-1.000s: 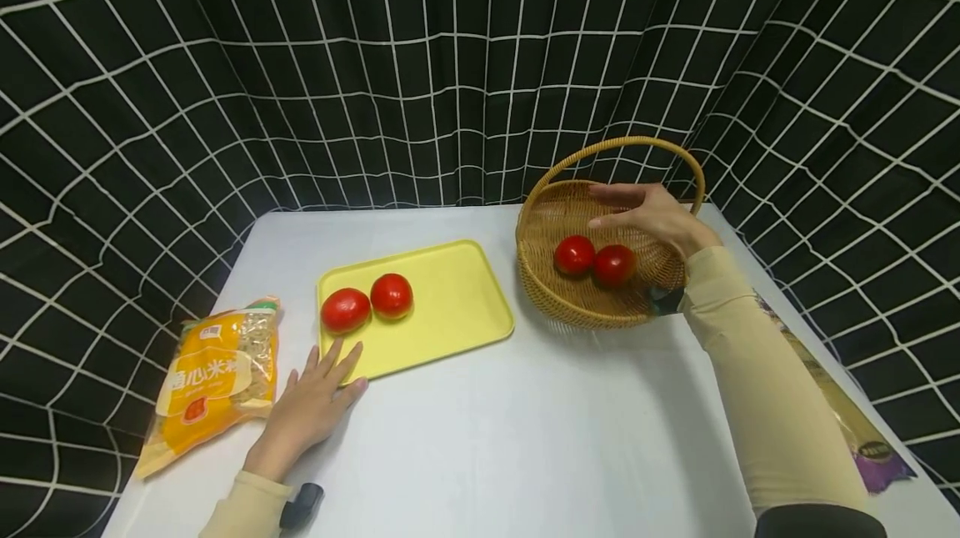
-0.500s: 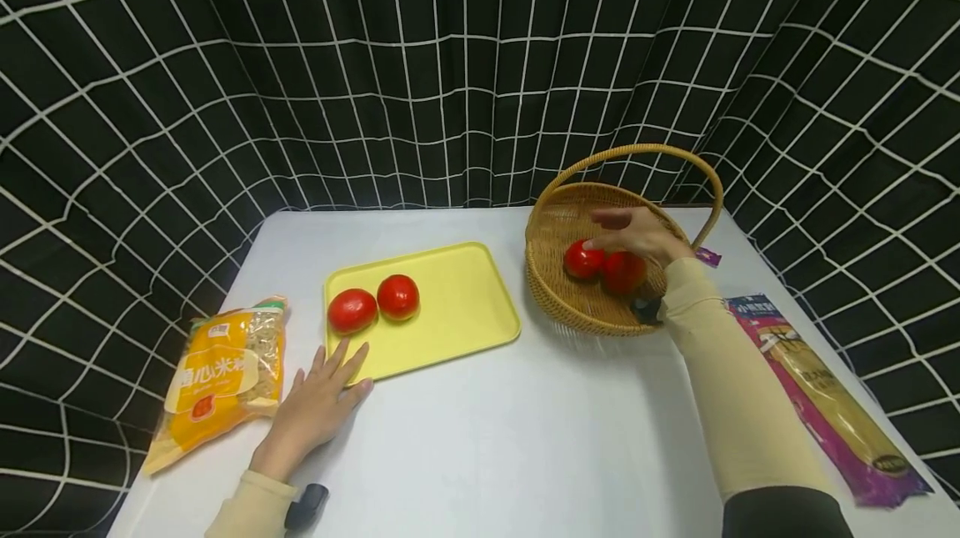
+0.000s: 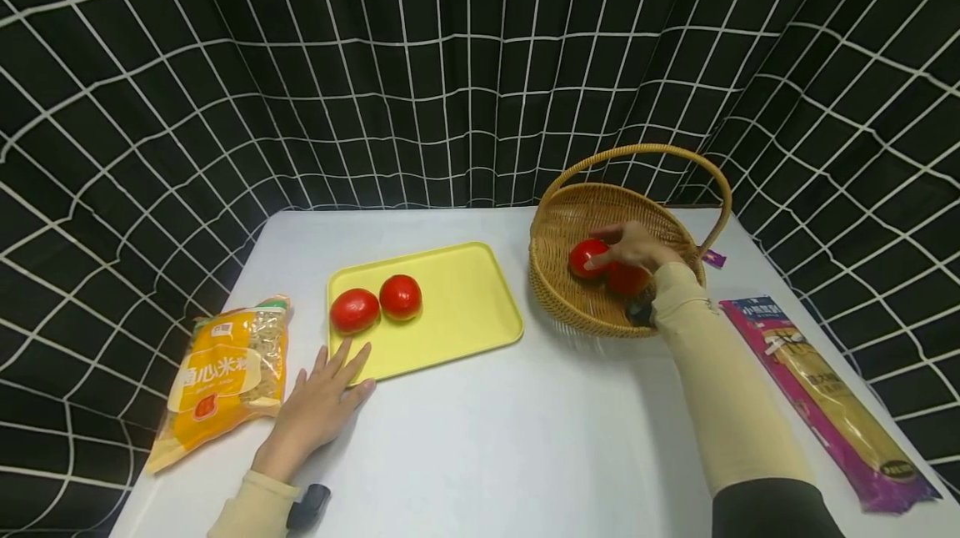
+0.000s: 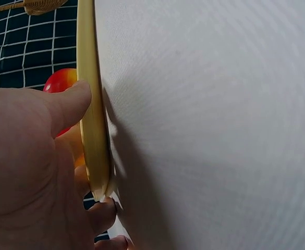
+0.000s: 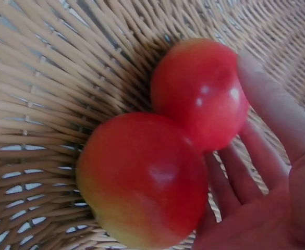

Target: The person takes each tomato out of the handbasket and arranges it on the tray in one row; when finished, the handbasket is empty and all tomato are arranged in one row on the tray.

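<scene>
A wicker basket (image 3: 546,300) with a tall hoop handle stands at the back right, two red apples inside. My right hand (image 3: 636,246) reaches into it. In the right wrist view, its thumb lies against the side of the farther apple (image 5: 199,94) and its fingers pass behind that fruit, gripping it. The nearer apple (image 5: 142,179), red with a yellow-green side, sits against it. My left hand (image 3: 318,404), fingers spread, rests at the near left corner of a yellow tray (image 3: 465,296); its thumb (image 4: 74,101) touches the rim. Two apples (image 3: 355,310) lie on the tray's left side.
An orange food bag (image 3: 221,379) lies on the white table left of my left hand. A long purple and gold packet (image 3: 828,400) lies along the right side. Black white-gridded cloth (image 3: 420,87) stands behind and at both sides.
My right hand has moved down and inward into the basket, and its fingers have come around an apple. The whole view has shifted slightly; my left hand stays at the tray.
</scene>
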The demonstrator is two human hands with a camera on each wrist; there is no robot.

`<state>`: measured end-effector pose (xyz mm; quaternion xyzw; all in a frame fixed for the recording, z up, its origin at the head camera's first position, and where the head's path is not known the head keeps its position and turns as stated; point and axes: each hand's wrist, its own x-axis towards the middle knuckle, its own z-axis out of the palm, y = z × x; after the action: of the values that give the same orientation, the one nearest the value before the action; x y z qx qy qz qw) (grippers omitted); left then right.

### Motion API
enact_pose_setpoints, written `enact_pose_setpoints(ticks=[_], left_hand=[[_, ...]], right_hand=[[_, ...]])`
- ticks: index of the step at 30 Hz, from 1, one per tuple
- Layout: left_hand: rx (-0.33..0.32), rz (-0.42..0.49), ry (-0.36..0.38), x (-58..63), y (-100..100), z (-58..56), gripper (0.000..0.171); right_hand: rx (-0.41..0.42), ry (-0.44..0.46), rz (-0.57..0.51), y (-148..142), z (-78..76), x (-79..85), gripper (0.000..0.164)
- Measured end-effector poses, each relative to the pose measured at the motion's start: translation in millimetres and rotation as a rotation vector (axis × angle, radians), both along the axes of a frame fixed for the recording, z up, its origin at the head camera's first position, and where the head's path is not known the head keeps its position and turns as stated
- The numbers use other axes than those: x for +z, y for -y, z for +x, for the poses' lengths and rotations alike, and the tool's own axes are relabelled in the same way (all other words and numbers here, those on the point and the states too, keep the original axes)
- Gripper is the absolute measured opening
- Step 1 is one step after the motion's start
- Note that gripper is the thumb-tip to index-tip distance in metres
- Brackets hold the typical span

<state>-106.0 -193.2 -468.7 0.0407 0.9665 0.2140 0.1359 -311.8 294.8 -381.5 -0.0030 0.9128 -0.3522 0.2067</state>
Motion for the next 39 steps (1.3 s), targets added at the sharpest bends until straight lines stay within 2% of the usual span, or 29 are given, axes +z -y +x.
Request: enact_pose_setpoints(ticks=[6, 12, 19, 29, 39], left_hand=[[-0.008, -0.003, -0.007, 0.6, -1.8, 1.3, 0.066], [-0.008, 0.002, 0.012, -0.7, -3.0, 3.1, 0.066], [-0.013, 0.013, 0.019, -0.2, -5.4, 3.4, 0.066], [-0.017, -0.005, 0.026, 1.4, -5.4, 2.6, 0.068], [-0.014, 0.009, 0.0, 5.9, -2.8, 2.3, 0.067]], right_hand=[[-0.041, 0.01, -0.014, -3.9, 1.4, -7.6, 0.073], [-0.044, -0.042, -0.014, -5.3, 3.7, -15.6, 0.072], [-0.052, -0.06, -0.017, -6.7, 9.1, -13.9, 0.07], [-0.047, -0.096, -0.027, 2.7, 15.2, 23.2, 0.07], [0.061, -0.134, -0.013, 36.3, 27.8, 75.0, 0.069]])
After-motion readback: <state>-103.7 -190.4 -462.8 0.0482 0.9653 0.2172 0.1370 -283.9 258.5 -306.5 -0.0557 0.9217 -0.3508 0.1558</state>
